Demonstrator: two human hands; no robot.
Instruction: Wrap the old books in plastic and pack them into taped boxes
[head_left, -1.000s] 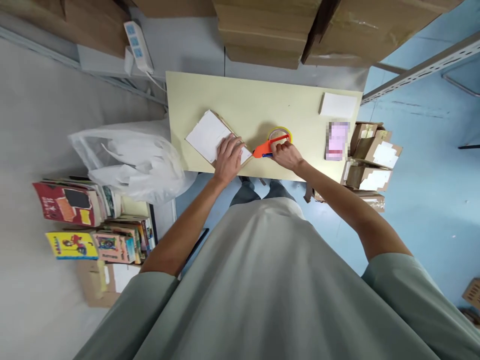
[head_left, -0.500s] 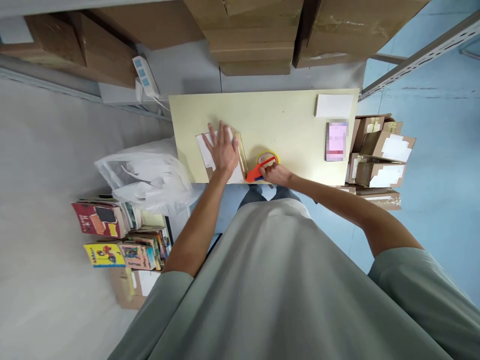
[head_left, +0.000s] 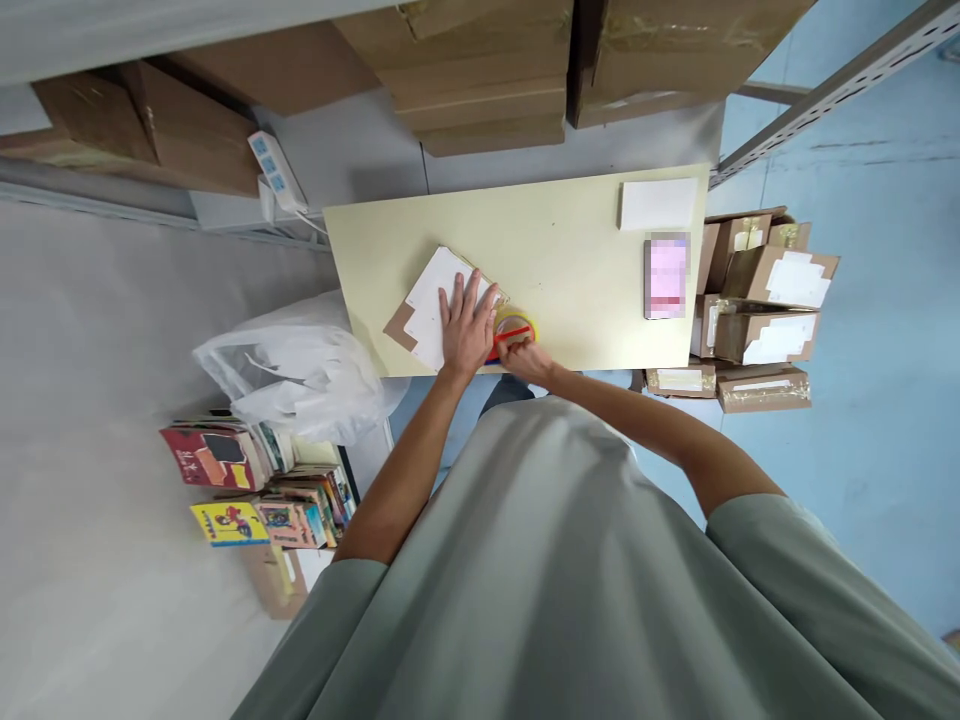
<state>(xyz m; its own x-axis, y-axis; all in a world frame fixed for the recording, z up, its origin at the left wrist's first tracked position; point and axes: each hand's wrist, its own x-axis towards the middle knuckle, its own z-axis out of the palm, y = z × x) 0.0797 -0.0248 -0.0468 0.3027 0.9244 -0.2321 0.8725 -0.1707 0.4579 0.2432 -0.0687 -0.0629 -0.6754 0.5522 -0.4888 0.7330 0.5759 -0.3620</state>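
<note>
My left hand (head_left: pixel 469 330) lies flat with its fingers spread on a small cardboard box (head_left: pixel 401 325) that has white paper (head_left: pixel 431 300) on its top face. The box sits at an angle near the front edge of the pale yellow table (head_left: pixel 585 275). Close beside it, my right hand (head_left: pixel 525 360) grips a red tape dispenser (head_left: pixel 514 331) fitted with a roll of tape (head_left: pixel 513 318). The dispenser's front end is against or very near the box's right corner, partly hidden by my left hand. Whether tape is stuck there I cannot tell.
On the table's right lie a white box (head_left: pixel 658 205) and a blurred pink item (head_left: pixel 666 275). A plastic bag (head_left: pixel 300 365) hangs at the left edge, above stacked books (head_left: pixel 300 500). Cardboard boxes (head_left: pixel 487 70) fill the shelf behind; more boxes (head_left: pixel 772 310) stand at right. A power strip (head_left: pixel 277 170) is back left.
The box has turned on the table under my left hand, which first lifted to a spread pose. My right hand has brought the tape dispenser leftward and nearer the front edge. The camera view has shifted.
</note>
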